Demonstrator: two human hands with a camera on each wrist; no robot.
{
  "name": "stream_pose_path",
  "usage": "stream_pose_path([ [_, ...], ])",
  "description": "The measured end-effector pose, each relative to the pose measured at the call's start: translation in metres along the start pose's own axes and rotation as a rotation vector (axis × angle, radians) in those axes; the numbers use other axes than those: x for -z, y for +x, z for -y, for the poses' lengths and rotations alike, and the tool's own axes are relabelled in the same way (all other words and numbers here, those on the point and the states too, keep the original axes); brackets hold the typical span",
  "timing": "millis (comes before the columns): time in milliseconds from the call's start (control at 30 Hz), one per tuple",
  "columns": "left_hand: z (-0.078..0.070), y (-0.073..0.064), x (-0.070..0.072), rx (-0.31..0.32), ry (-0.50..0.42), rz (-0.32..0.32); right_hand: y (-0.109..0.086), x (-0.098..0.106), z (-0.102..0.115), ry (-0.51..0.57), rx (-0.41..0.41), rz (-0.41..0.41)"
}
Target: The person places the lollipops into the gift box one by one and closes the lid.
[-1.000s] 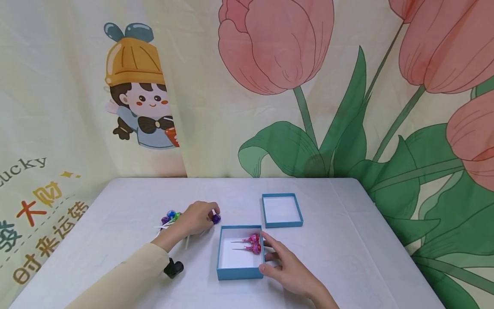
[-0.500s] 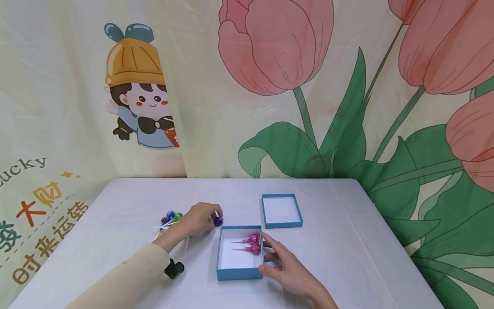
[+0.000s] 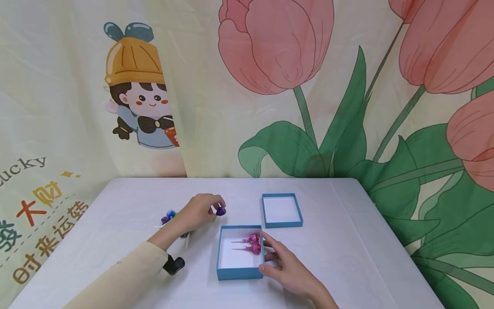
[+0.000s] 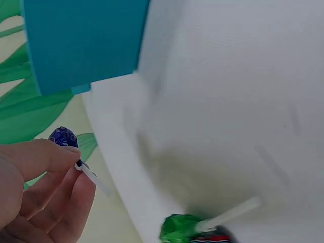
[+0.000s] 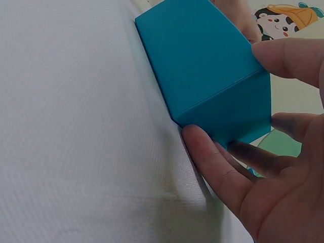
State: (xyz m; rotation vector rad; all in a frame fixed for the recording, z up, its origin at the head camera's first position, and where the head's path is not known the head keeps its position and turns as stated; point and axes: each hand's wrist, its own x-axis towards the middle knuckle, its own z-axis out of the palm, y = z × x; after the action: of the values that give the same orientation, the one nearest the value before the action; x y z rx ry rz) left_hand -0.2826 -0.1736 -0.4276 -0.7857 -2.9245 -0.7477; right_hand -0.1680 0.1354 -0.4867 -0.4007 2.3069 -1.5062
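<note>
Between thumb and fingers, my left hand (image 3: 198, 213) pinches a lollipop in a dark purple wrapper (image 3: 221, 211). Its white stick (image 4: 96, 181) pokes out below the thumb in the left wrist view. Just in front stands a square blue box (image 3: 240, 274), its top uncovered and its inside white. Two pink-red lollipops (image 3: 252, 248) lie in it along the right wall, sticks pointing left. My right hand (image 3: 287, 268) holds the box at its right side, thumb at the near corner and fingers against the wall, as the right wrist view shows.
A matching blue lid (image 3: 283, 224) lies inside up at the back right. Left of the left hand, a cluster of colourful lollipops (image 3: 170, 214) is partly hidden by the forearm; a green one (image 4: 178, 229) shows in the left wrist view. A black wrist device (image 3: 174, 266) hangs under the left sleeve.
My left hand has risen and shifted slightly right, carrying the purple lollipop with it. The right hand and the box have stayed put.
</note>
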Motion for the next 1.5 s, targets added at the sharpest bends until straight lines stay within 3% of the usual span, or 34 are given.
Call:
stream_pose_path([
  [267, -0.024, 0.0, 0.011, -0.059, 0.007, -0.022, 0.0, 0.0, 0.0, -0.019, -0.007, -0.01],
  [600, -0.053, -0.005, 0.013, -0.105, -0.027, 0.005, -0.002, 0.0, 0.001, -0.022, 0.004, -0.005],
  [933, -0.064, -0.009, 0.008, -0.118, -0.059, 0.034, 0.001, 0.0, 0.0, 0.003, 0.015, 0.008],
  [1500, -0.071, -0.014, -0.006, -0.212, -0.075, 0.086, 0.001, 0.002, -0.003, 0.013, 0.016, 0.019],
])
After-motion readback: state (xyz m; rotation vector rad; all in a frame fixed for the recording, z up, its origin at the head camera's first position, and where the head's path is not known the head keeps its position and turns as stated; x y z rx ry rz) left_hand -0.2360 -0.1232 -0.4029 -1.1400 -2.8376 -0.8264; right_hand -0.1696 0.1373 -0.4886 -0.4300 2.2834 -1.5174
